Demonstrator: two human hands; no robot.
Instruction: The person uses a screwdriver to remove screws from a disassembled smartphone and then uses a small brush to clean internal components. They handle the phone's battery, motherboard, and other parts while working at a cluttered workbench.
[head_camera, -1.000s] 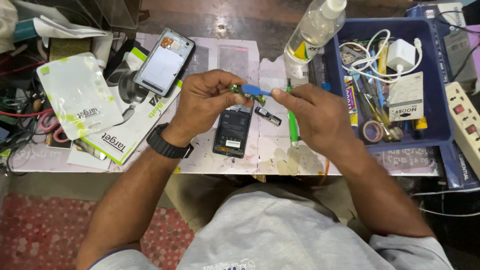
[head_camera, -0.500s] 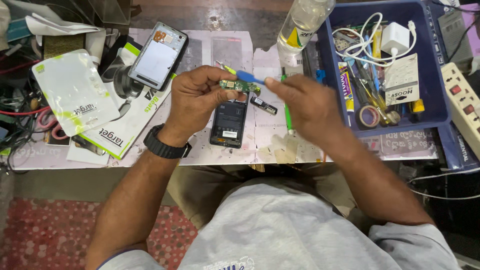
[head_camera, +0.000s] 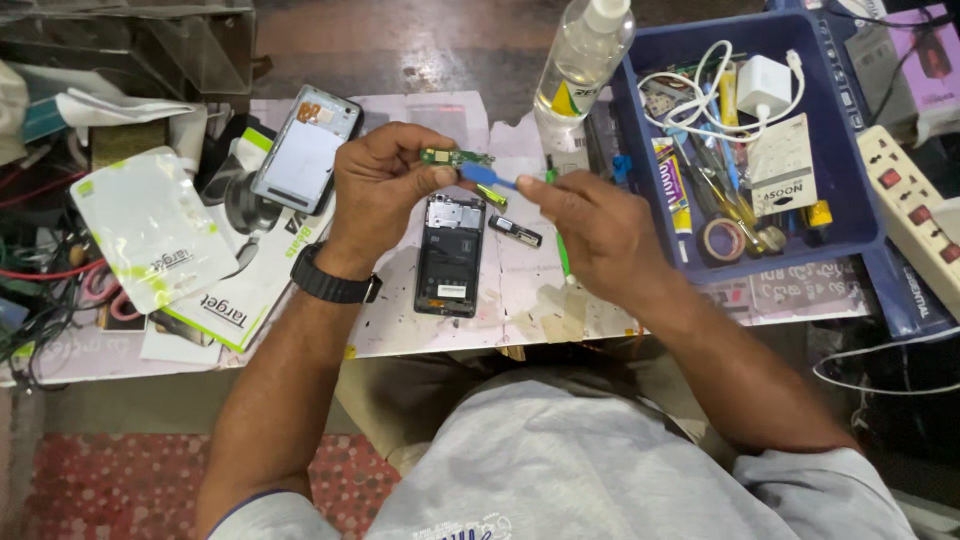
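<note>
My left hand (head_camera: 385, 190) pinches a small green circuit board (head_camera: 455, 158) between thumb and fingers, held above the table. My right hand (head_camera: 590, 230) grips a blue and green brush-like tool (head_camera: 492, 177), its blue tip touching the board. Below the hands lies an opened black phone body (head_camera: 450, 255) with its insides showing. A small dark part (head_camera: 516, 232) and a small yellow-green part (head_camera: 491, 195) lie beside it. A black watch sits on my left wrist.
A phone back panel (head_camera: 303, 150) rests at upper left on printed packets. A clear plastic bottle (head_camera: 582, 58) stands at the back. A blue tray (head_camera: 845, 215) at right holds cables, a charger, glue tubes and tape. A white power strip (head_camera: 915, 215) lies far right.
Both hands have stayed together over the open phone, with the tool tip shifting slightly along the circuit board. The view has drifted a little.
</note>
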